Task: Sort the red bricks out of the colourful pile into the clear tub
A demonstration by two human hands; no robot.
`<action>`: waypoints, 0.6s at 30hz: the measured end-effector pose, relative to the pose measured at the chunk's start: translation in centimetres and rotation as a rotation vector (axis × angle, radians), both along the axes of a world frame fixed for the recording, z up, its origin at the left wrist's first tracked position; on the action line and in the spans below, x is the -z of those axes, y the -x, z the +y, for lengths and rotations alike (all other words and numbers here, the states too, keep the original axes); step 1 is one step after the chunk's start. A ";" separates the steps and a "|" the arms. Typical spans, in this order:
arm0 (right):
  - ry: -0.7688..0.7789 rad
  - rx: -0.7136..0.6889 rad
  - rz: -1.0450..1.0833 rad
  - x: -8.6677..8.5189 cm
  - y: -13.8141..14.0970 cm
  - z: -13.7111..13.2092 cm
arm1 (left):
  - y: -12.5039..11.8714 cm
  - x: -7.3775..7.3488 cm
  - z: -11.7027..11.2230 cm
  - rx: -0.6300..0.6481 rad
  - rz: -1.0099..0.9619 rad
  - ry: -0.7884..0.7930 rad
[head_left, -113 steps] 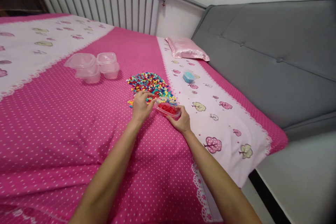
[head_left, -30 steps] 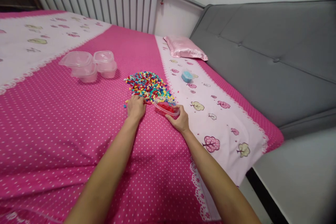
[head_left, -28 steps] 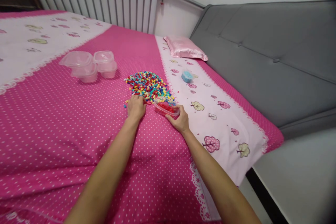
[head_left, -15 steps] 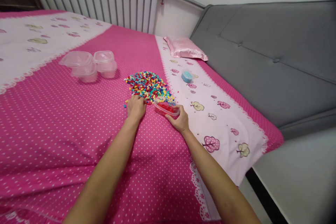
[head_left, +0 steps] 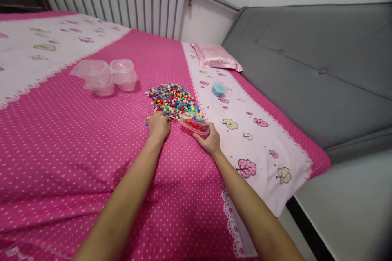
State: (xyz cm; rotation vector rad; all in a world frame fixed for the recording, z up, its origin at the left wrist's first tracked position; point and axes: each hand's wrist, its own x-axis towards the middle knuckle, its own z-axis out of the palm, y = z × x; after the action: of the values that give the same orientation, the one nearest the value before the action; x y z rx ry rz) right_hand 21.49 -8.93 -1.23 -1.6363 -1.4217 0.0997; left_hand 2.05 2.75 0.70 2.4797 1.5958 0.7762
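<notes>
My right hand (head_left: 210, 139) grips the right end of a clear plastic container (head_left: 185, 127), thumb at the near side and fingers behind. Small red pieces (head_left: 194, 124) lie inside it. The container is tilted slightly at the near edge of a heap of small multicoloured pieces (head_left: 173, 98). At the heap's near left edge is my left hand (head_left: 159, 125), its fingers curled down among the pieces. The fingertips are partly hidden, and anything pinched in them is too small to make out.
Stacked clear containers (head_left: 105, 89) stand to the left on the pink dotted bedspread (head_left: 76, 142). A container of light blue pieces (head_left: 218, 89) sits to the right, with a pink pillow (head_left: 216, 56) behind it. A grey headboard (head_left: 312, 65) borders the right side.
My left hand has shifted very slightly at the heap's edge. My right hand and the container stay in place.
</notes>
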 end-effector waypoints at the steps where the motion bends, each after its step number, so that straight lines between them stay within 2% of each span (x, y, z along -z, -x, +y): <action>1: 0.000 0.000 -0.001 0.0 0.0 0.0 | 0.0 0.0 0.0 -0.006 -0.008 -0.008; 6: -0.003 -0.005 0.003 0.1 -0.1 0.0 | -0.1 -0.2 -0.2 -0.023 -0.054 -0.052; 9: -0.017 -0.008 0.010 0.1 -0.1 0.0 | -0.3 -0.2 -0.2 0.034 -0.058 -0.062; 12: -0.019 -0.014 0.008 0.1 0.0 0.0 | -0.4 0.0 -0.2 0.087 -0.036 -0.053; 18: -0.004 -0.002 -0.001 0.0 0.0 0.0 | -0.5 0.0 -0.3 0.079 0.032 -0.031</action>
State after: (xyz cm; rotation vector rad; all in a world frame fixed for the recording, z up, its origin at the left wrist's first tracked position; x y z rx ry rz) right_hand 21.54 -8.94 -1.26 -1.6317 -1.4232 0.0972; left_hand 2.59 2.47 0.69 2.5720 1.4961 0.7594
